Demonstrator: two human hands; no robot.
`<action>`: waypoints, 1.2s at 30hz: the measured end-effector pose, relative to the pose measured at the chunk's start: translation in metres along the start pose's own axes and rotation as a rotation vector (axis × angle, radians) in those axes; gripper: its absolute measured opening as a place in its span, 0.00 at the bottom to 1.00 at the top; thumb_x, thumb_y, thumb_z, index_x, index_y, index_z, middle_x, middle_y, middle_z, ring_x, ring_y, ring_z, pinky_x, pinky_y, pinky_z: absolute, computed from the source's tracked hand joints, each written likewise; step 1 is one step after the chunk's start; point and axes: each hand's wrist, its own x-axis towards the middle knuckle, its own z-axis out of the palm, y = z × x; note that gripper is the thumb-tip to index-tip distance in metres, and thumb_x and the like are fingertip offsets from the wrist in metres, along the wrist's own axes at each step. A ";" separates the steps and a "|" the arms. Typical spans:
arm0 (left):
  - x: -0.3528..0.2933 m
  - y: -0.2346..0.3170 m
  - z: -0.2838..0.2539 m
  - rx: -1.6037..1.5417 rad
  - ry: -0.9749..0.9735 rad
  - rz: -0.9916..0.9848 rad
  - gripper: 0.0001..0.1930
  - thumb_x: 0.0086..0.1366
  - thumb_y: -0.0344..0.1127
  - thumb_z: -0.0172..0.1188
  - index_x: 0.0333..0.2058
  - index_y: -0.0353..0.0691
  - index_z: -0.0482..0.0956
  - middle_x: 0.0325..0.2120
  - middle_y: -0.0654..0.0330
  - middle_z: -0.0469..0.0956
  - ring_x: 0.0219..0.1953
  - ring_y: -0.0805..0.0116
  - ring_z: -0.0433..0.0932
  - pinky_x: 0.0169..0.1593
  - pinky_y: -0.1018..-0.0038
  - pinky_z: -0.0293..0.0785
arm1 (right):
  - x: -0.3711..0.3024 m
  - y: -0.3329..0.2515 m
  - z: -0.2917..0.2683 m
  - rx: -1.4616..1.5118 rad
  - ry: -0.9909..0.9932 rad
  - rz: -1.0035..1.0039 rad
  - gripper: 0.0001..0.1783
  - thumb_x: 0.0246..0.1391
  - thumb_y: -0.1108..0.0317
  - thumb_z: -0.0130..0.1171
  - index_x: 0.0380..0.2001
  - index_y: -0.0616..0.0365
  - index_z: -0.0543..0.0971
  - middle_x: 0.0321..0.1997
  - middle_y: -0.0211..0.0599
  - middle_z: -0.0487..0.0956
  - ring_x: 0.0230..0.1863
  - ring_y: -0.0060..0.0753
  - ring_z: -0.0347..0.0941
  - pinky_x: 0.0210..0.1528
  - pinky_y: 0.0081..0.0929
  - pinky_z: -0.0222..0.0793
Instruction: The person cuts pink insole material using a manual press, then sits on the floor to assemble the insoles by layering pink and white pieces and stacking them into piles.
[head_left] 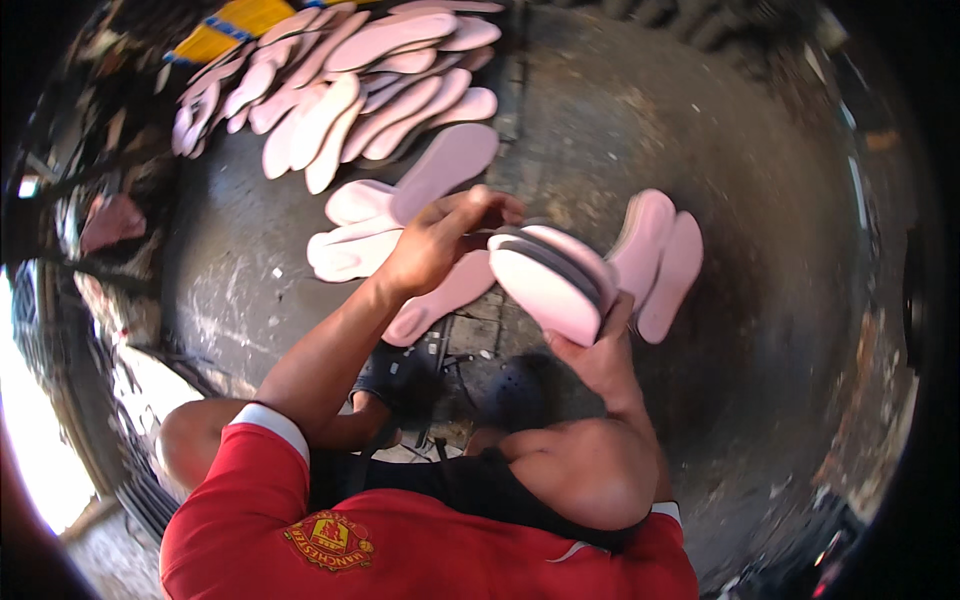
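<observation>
My right hand (603, 362) grips a small bundle of pink shoe soles (543, 297) by their lower end, the thumb against the near face. Dark grey layers show between the pink faces. Close to the bundle's upper end is my left hand (437, 246), its fingers curled inward; blur hides whether something thin is pinched there. Beneath and beside the left hand lie several loose pink soles, among them a tilted sole (446, 172) and a sole (440, 298) lying on the floor. Right of the bundle rests a pair of soles (672, 275), one partly overlapping the other.
A large heap of pink soles (390, 45) covers the far left of the dark floor (770, 180). Behind it is a yellow and blue item (225, 32). My bent knees and dark footwear (512, 392) are close below my hands. Small scraps lie around my feet.
</observation>
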 end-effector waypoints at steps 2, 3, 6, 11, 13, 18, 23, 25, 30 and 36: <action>0.005 -0.054 -0.004 0.649 -0.068 0.300 0.42 0.68 0.57 0.65 0.71 0.37 0.60 0.67 0.51 0.68 0.68 0.58 0.69 0.71 0.59 0.60 | -0.040 0.019 -0.002 -0.455 0.051 0.030 0.46 0.44 0.59 0.78 0.60 0.67 0.64 0.50 0.55 0.78 0.54 0.59 0.76 0.56 0.52 0.72; 0.008 -0.080 0.008 0.855 -0.166 0.305 0.44 0.64 0.55 0.69 0.70 0.38 0.61 0.66 0.50 0.68 0.69 0.54 0.67 0.72 0.56 0.59 | -0.057 0.048 0.001 -0.585 0.072 0.025 0.44 0.42 0.60 0.78 0.59 0.65 0.67 0.51 0.54 0.77 0.53 0.60 0.75 0.55 0.53 0.70; 0.022 -0.157 0.015 1.335 -0.456 0.190 0.44 0.55 0.48 0.77 0.66 0.40 0.66 0.63 0.50 0.70 0.69 0.47 0.65 0.73 0.53 0.58 | -0.098 0.106 0.024 -0.738 0.089 0.032 0.41 0.40 0.61 0.77 0.57 0.62 0.70 0.51 0.51 0.75 0.53 0.58 0.72 0.56 0.53 0.67; 0.022 -0.074 0.101 1.326 -0.725 0.566 0.34 0.50 0.43 0.77 0.55 0.44 0.75 0.51 0.54 0.75 0.59 0.48 0.71 0.66 0.53 0.65 | -0.121 0.118 0.021 -0.270 0.339 0.031 0.39 0.44 0.57 0.77 0.55 0.60 0.70 0.54 0.52 0.75 0.56 0.60 0.71 0.59 0.52 0.66; 0.021 -0.090 0.110 1.343 -0.679 0.563 0.35 0.49 0.44 0.77 0.55 0.44 0.75 0.49 0.54 0.75 0.59 0.49 0.71 0.68 0.52 0.63 | -0.115 0.118 0.021 -0.268 0.402 -0.001 0.39 0.44 0.55 0.78 0.54 0.60 0.71 0.52 0.51 0.75 0.54 0.61 0.71 0.57 0.52 0.67; 0.048 -0.140 0.056 1.443 -0.495 0.488 0.33 0.50 0.47 0.77 0.52 0.43 0.74 0.48 0.54 0.75 0.58 0.52 0.72 0.74 0.47 0.53 | -0.099 0.101 -0.003 -0.697 0.374 -0.020 0.41 0.41 0.52 0.80 0.52 0.62 0.71 0.46 0.48 0.76 0.48 0.57 0.73 0.49 0.51 0.69; 0.053 -0.101 0.090 1.242 -0.740 0.412 0.35 0.47 0.41 0.80 0.53 0.40 0.72 0.47 0.50 0.74 0.58 0.47 0.72 0.66 0.51 0.64 | -0.116 0.118 -0.005 -0.485 0.402 0.043 0.39 0.43 0.52 0.80 0.53 0.60 0.72 0.49 0.46 0.77 0.52 0.54 0.74 0.57 0.52 0.67; 0.031 -0.068 0.118 1.129 -0.778 0.429 0.35 0.47 0.38 0.80 0.53 0.38 0.71 0.47 0.49 0.73 0.58 0.45 0.72 0.64 0.51 0.67 | -0.115 0.109 0.010 -0.189 0.431 -0.002 0.39 0.43 0.57 0.80 0.55 0.58 0.71 0.51 0.44 0.76 0.53 0.51 0.74 0.59 0.49 0.67; 0.007 -0.086 0.155 1.247 -0.699 0.660 0.34 0.49 0.33 0.78 0.53 0.35 0.71 0.49 0.47 0.73 0.57 0.39 0.71 0.63 0.51 0.69 | -0.110 0.138 0.028 0.397 0.267 0.123 0.44 0.44 0.65 0.79 0.63 0.56 0.65 0.60 0.44 0.73 0.60 0.47 0.73 0.63 0.44 0.69; 0.029 -0.081 0.126 1.113 -0.694 0.508 0.34 0.50 0.34 0.79 0.53 0.37 0.71 0.48 0.47 0.73 0.56 0.40 0.72 0.66 0.50 0.65 | -0.104 0.119 -0.001 -0.196 0.357 0.113 0.44 0.42 0.54 0.79 0.58 0.59 0.70 0.53 0.49 0.76 0.57 0.55 0.73 0.63 0.51 0.66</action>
